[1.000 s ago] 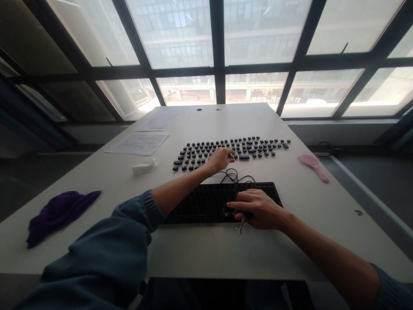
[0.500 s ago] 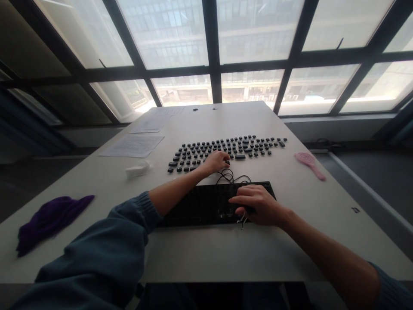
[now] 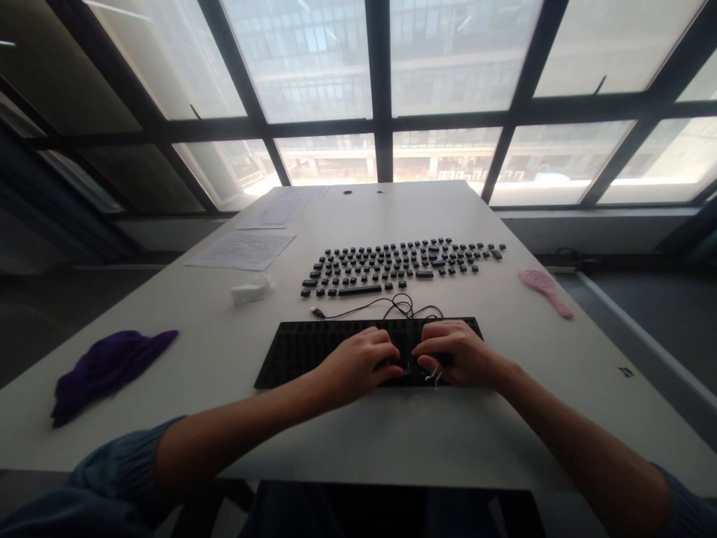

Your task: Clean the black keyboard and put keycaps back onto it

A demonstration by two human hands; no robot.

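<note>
A black keyboard base [image 3: 302, 351] lies lengthwise in front of me near the table's front edge. My left hand [image 3: 361, 362] is over its middle, fingers curled and thumb drawn in; whatever is at the fingertips is too dark to make out. Just to the right, my right hand [image 3: 459, 355] is closed around a keycap puller [image 3: 433, 376], whose thin pale wire ends stick out below the fingers. Behind the base, loose black keycaps [image 3: 381, 267] stand in several rows, with a long spacebar [image 3: 360, 290] in the nearest row.
A thin black cable [image 3: 364, 305] with a USB plug [image 3: 317, 312] loops behind the base. Leftward lie a purple cloth [image 3: 112, 370], a white crumpled item [image 3: 251, 290] and paper sheets [image 3: 240, 251]. A pink hairbrush [image 3: 543, 291] lies at the right edge of the white table [image 3: 414, 433].
My left hand has come back from the keycap rows to the keyboard base, beside my right hand. A keycap now stands at the right end of the nearest row. The right hand stays over the base.
</note>
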